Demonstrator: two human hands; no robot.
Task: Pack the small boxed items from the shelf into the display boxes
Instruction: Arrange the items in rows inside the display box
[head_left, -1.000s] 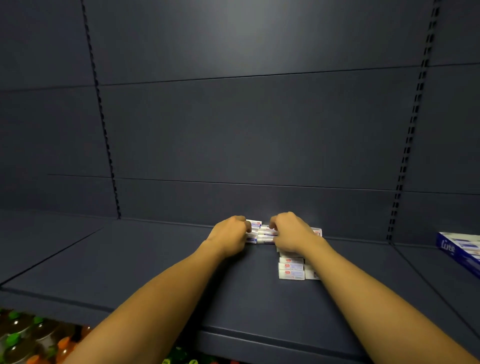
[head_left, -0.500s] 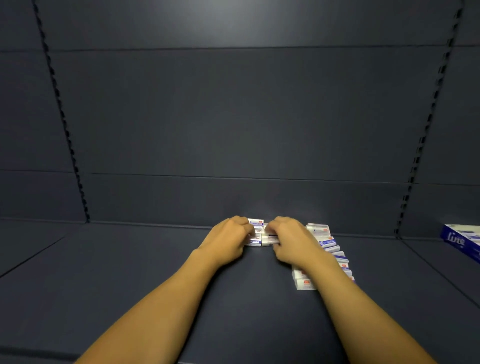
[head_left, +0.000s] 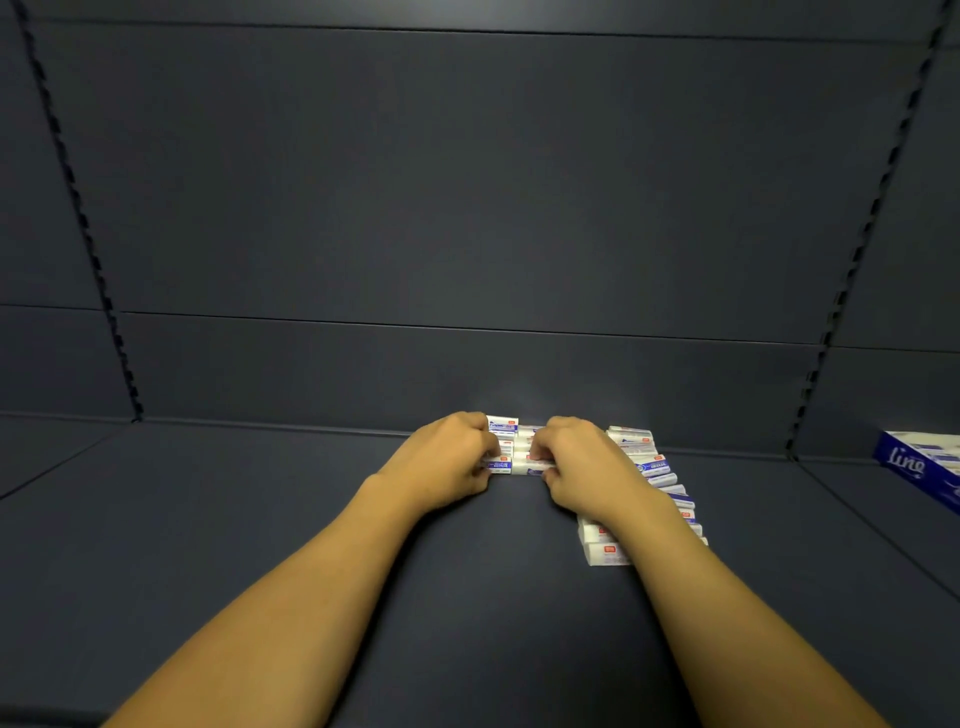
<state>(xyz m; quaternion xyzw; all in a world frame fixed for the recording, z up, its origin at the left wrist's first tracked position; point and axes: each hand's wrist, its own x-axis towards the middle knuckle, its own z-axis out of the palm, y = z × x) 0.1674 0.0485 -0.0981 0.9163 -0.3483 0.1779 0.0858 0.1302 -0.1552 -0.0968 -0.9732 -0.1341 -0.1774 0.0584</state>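
1. While both hands sit at the back of the shelf (head_left: 260, 519), the stack (head_left: 511, 447) of small white/blue boxes is squeezed between them, right up near the back wall (head_left: 467, 208), roughly mid-frame.
2. Left hand (head_left: 447, 462): fingers curled in, together, clamped on the stack's left end. Thumb side faces the cam, fingertips mostly hidden behind the boxes.
3. Right hand (head_left: 582, 467): same deal on the right end, fingers curled and pinching the boxes. Knuckles up.
4. Stack looks a few boxes high w/ red bits on the labels; can't tell the exact count bc the hands cover the ends. Can't tell if it's lifted or resting on the shelf either.
5. Just right of the right hand there's a row (head_left: 649, 483) of more of the same boxes, running from the back wall toward the cam, partly under the right wrist/forearm. Front end of it is a white box w/ a red mark.
6. Far right edge: a blue carton (head_left: 919, 467) w/ white script on its side, cut off by the frame, well apart from the row.
7. Shelf and back wall are dark grey-blue; slotted uprights (head_left: 78, 208) run up both sides of the wall panel.
8. Both forearms bare, coming in from the bottom of frame.
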